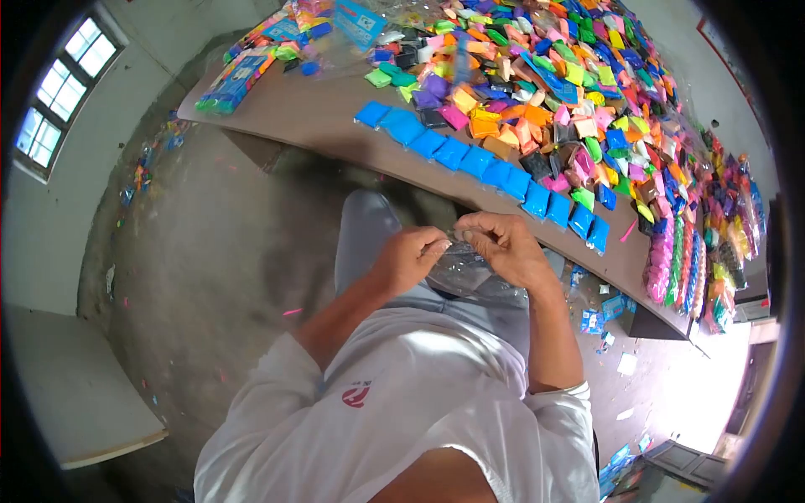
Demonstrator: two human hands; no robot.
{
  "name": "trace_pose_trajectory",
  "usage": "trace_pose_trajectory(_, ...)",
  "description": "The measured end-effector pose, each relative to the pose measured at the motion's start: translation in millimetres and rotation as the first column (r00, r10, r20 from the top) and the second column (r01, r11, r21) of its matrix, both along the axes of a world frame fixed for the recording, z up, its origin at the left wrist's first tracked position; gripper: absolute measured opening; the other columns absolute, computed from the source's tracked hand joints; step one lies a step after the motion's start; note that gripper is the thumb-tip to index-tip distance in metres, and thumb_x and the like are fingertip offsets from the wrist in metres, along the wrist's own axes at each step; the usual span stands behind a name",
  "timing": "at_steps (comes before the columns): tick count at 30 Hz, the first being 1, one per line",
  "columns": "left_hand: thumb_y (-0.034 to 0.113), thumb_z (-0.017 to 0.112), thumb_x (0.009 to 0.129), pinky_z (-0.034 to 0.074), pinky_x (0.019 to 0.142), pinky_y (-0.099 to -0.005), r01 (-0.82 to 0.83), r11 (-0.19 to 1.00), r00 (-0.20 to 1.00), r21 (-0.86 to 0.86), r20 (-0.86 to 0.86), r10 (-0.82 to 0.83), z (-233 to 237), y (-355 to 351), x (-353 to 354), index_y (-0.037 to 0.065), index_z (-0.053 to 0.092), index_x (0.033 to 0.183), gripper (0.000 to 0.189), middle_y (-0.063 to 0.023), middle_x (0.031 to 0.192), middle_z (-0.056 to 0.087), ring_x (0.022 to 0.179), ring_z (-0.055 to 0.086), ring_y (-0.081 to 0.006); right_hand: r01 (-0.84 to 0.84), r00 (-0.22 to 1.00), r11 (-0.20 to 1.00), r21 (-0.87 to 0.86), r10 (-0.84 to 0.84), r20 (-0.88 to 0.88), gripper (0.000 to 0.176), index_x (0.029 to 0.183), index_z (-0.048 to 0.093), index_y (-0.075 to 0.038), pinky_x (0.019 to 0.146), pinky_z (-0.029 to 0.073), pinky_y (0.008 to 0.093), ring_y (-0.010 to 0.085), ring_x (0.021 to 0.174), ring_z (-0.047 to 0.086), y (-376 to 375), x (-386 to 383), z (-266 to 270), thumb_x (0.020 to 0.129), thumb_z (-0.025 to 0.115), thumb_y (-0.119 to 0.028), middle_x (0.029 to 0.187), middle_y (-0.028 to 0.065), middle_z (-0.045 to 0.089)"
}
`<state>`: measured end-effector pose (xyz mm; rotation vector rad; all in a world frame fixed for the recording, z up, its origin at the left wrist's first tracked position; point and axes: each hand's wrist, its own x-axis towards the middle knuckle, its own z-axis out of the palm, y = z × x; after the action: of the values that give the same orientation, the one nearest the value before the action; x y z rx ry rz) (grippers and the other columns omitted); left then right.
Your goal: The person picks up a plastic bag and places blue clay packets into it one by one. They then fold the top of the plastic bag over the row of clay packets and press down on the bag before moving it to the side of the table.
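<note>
Over my lap, my left hand (412,258) and my right hand (503,243) meet at the top of a clear plastic bag (471,270). Both hands have their fingers closed in a pinch on the bag's upper edge, and its crinkled body hangs down between them above my thighs. Just beyond my hands, a row of flat blue packets (451,153) lies along the near side of the brown table (323,117). Neither hand touches those packets.
A large heap of small multicoloured packets (537,92) covers the table's far side. Filled clear bags (235,82) lie at the left end. Long strips of packets (661,260) hang over the right end. Scraps and blue wrappers (592,322) litter the floor.
</note>
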<state>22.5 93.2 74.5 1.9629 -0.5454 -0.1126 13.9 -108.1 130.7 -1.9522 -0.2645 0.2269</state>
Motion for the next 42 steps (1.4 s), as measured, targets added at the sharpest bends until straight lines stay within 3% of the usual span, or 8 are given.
trace_pose_trajectory(4,0.019,0.060,0.093,0.047,0.066,-0.0343,-0.025,1.000,1.000,0.001,0.016,0.025,-10,0,2,0.000,0.064,0.096,0.020,-0.0148,0.081,0.065,0.071,0.061,-0.0220,0.067,0.995,0.967,0.244,-0.045,-0.094,0.017,0.102,0.068,0.003,0.067,0.049,0.0274,0.0112,0.076,0.059,6,4,3,0.092,0.063,-0.010,0.087,0.0081,0.068)
trace_pose_trajectory(6,0.022,0.059,0.094,0.047,0.066,-0.0338,-0.008,1.000,1.000,0.021,0.022,0.008,-14,2,2,0.000,0.064,0.096,0.022,-0.0141,0.080,0.064,0.071,0.060,-0.0214,0.048,0.999,0.886,-0.462,-0.031,0.043,0.019,0.102,0.066,0.002,0.067,0.048,0.0233,0.0078,0.076,0.057,0,10,7,0.092,0.065,-0.014,0.087,0.0040,0.065)
trace_pose_trajectory(9,0.023,0.057,0.096,0.046,0.065,-0.0336,-0.011,1.000,0.999,0.023,-0.036,0.012,-12,8,4,0.000,0.063,0.094,0.024,-0.0134,0.078,0.062,0.069,0.058,-0.0201,-0.014,0.979,0.966,-0.257,-0.039,-0.201,0.032,0.108,0.065,-0.001,0.063,0.046,0.0260,0.0096,0.071,0.055,-10,19,-1,0.089,0.069,-0.026,0.078,0.0016,0.064)
trace_pose_trajectory(12,0.025,0.055,0.097,0.045,0.063,-0.0331,-0.024,0.999,0.988,0.026,-0.154,0.028,-7,12,3,-0.001,0.063,0.091,0.028,-0.0112,0.074,0.061,0.066,0.055,-0.0161,0.108,0.988,0.991,0.079,-0.099,-0.116,0.042,0.117,0.062,-0.002,0.066,0.047,0.0259,0.0096,0.073,0.055,-14,20,-18,0.085,0.074,-0.026,0.081,0.0013,0.064)
trace_pose_trajectory(20,0.033,0.049,0.101,0.046,0.065,-0.0279,-0.015,0.997,0.976,-0.078,-0.216,-0.002,-21,17,5,-0.001,0.062,0.082,0.041,-0.0046,0.069,0.061,0.068,0.055,-0.0099,-0.040,0.985,0.933,-0.358,0.098,0.145,0.068,0.131,0.054,-0.010,0.077,0.051,0.0370,0.0270,0.086,0.064,-12,0,19,0.069,0.082,-0.012,0.097,0.0150,0.065)
trace_pose_trajectory(25,0.035,0.048,0.101,0.047,0.068,-0.0287,-0.001,0.994,0.969,-0.107,-0.244,-0.025,-23,10,7,0.000,0.060,0.079,0.043,-0.0044,0.071,0.060,0.071,0.056,-0.0106,-0.121,0.976,0.910,-0.397,0.183,0.121,0.065,0.128,0.055,-0.009,0.077,0.049,0.0406,0.0306,0.087,0.062,-3,-2,14,0.068,0.081,-0.011,0.089,0.0152,0.063)
trace_pose_trajectory(33,0.027,0.043,0.102,0.048,0.069,-0.0296,0.076,0.991,0.967,-0.109,-0.233,-0.100,-22,5,8,-0.001,0.059,0.080,0.039,-0.0050,0.073,0.060,0.072,0.056,-0.0114,0.048,0.811,0.892,-0.449,0.228,0.539,0.047,0.114,0.062,-0.007,0.087,0.047,0.0439,0.0356,0.102,0.059,-7,-1,-8,0.070,0.078,-0.014,0.109,0.0182,0.061)
trace_pose_trajectory(42,0.024,0.043,0.102,0.047,0.066,-0.0301,0.134,0.990,0.958,-0.032,-0.252,-0.138,-15,4,4,0.000,0.059,0.078,0.038,-0.0055,0.070,0.060,0.069,0.056,-0.0124,0.204,0.639,0.761,-0.615,0.372,0.673,0.030,0.103,0.067,-0.007,0.096,0.043,0.0434,0.0333,0.114,0.054,-3,-8,-8,0.078,0.068,-0.023,0.121,0.0159,0.057)
